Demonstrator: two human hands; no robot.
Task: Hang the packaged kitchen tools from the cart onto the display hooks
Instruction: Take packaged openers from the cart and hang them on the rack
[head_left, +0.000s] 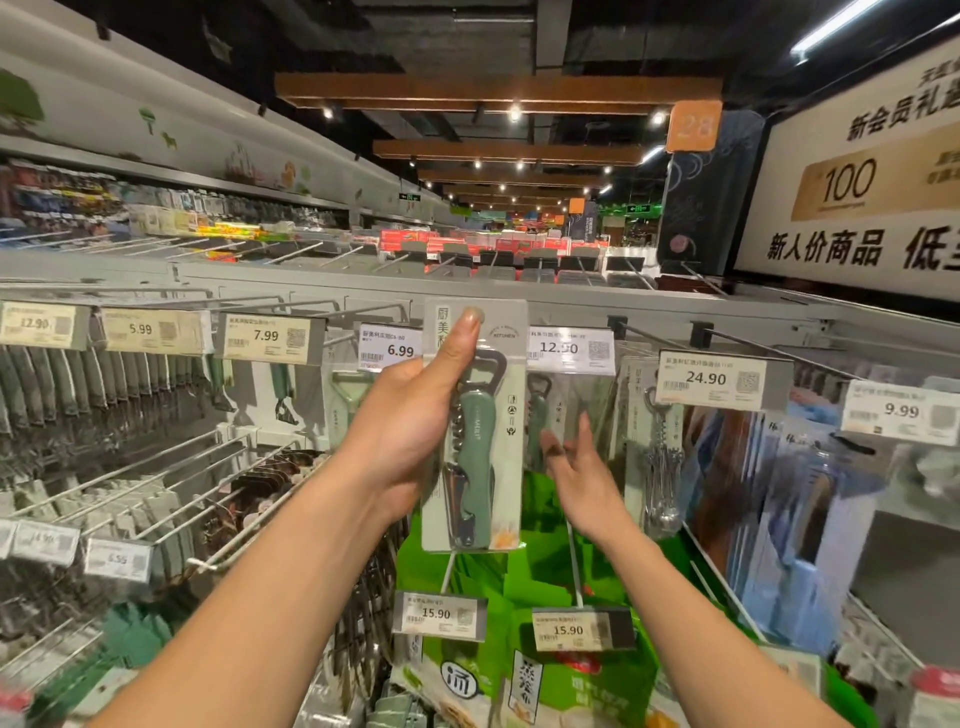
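1. While held upright before the display hooks (156, 462), packaged corkscrew (506, 457): fronting the 12.50 tag (569, 349), likely its peg.
2. Left hand (410, 431): grips card, thumb up front; uncover hang-hole.
3. Right hand (576, 473): open, empty, beside; steady card.

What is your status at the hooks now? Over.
Left hand grips corkscrew pack, upright, thumb near its top. Right hand open beside it, holding nothing. Pack not yet on a hook; 12.50 price tag partly behind it.

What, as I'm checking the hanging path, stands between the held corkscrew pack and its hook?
Probably the 12.50 price tag fronting the hook; the corkscrew pack in the left hand is beside it. Hook tip hidden.
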